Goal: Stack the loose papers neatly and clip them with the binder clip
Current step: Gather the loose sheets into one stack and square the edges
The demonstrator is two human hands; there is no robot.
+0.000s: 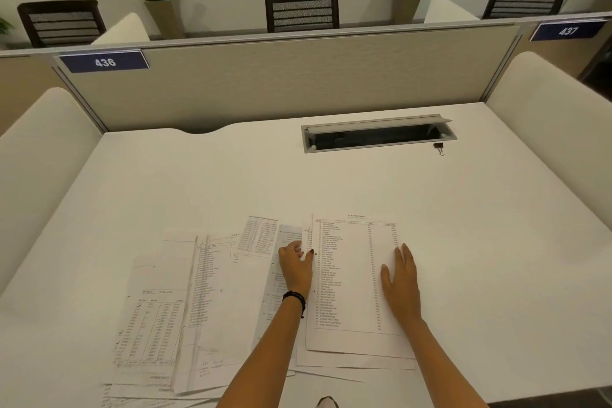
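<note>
— Two hands on the desk [463, 209], both mine. Ask away.

— What is the right one doing?

— My right hand [402, 285] lies flat and open, palm down, fingers spread, on the right part of the top sheet [351, 275]. It grips nothing. That sheet is a printed list and sits on a small pile of sheets whose edges show below it, near me.

— And the left?

— My left hand [295, 270] is at the left edge of the same sheet, fingers curled at that edge and thumb on the paper. A white paper edge rises just beyond my fingers; I cannot tell whether I hold it or only touch it. A dark band [294, 298] is round that wrist.

— Where are the other papers?

— Spread out to the left. A long creased list [207, 281] lies beside my left forearm, a table sheet [155, 325] further left and nearer to me, and a small printed slip [260, 237] just beyond my left hand. They overlap one another loosely, at slightly different angles.

— And the clip?

— Far right, well apart from the papers. The clip [438, 146] is small and dark with wire handles, lying on the desk just beside the right end of the cable slot [377, 134], whose lid stands open.

— Anything behind?

— One grey partition [281, 83] with a tag reading 436 [104, 61].
</note>
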